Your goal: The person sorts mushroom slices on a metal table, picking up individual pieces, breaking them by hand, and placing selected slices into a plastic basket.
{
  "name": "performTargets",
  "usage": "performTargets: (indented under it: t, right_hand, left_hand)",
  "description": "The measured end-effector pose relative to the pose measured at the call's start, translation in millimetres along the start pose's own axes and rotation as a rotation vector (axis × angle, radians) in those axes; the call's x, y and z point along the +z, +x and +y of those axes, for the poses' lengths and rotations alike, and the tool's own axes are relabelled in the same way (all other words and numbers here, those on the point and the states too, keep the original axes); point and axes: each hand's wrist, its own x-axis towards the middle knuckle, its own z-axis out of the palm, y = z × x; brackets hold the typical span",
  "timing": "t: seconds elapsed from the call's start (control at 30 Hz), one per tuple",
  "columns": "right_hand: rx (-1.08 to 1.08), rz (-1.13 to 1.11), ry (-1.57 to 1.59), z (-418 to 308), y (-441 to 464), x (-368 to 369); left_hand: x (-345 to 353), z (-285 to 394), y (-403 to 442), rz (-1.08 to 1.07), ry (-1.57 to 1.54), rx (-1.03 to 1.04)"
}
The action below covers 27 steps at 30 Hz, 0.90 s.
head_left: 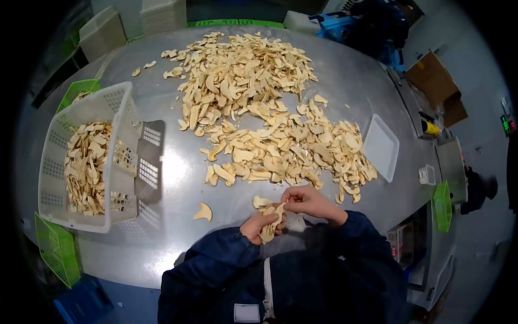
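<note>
Grey metal table (129, 264) fills most of the view, shiny under the light, with darker equipment round the far and right sides. Pale mushroom-like slices (268, 233) are in the left hand (252, 227), close before the body at the near edge. Its thumb lies over them and its fingers curl behind, a closed hold. Another slice (261, 201) shows just beyond the thumb; whether it is held or lies on the metal I cannot tell.

The right hand (310, 202) comes in from the right, fingers bent, thumb and forefinger drawn narrow at the upper end of the held slices; whether they pinch an edge is too small to tell. Both forearms, in dark sleeves (218, 256), angle inward so that the hands meet.

Beyond the hands a broad pile (253, 70) spreads over the middle of the table, its near edge close to the right hand. One loose slice (203, 212) lies apart, left of the left hand. Farther left stands a white basket (81, 220), partly filled with slices, between two green crates (56, 251). A white tray (381, 148) lies right of the pile, near it. Past the far right corner are a person (380, 24) in dark clothes and a carton (437, 86).
</note>
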Motion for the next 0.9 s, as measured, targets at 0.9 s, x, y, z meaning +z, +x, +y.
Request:
performTargets:
  t: [0.9]
  right_hand:
    - [-0.268,0.665,-1.160,14,41,-91]
  left_hand:
    - [-11,-3,3,-0.034,-0.372,0.055]
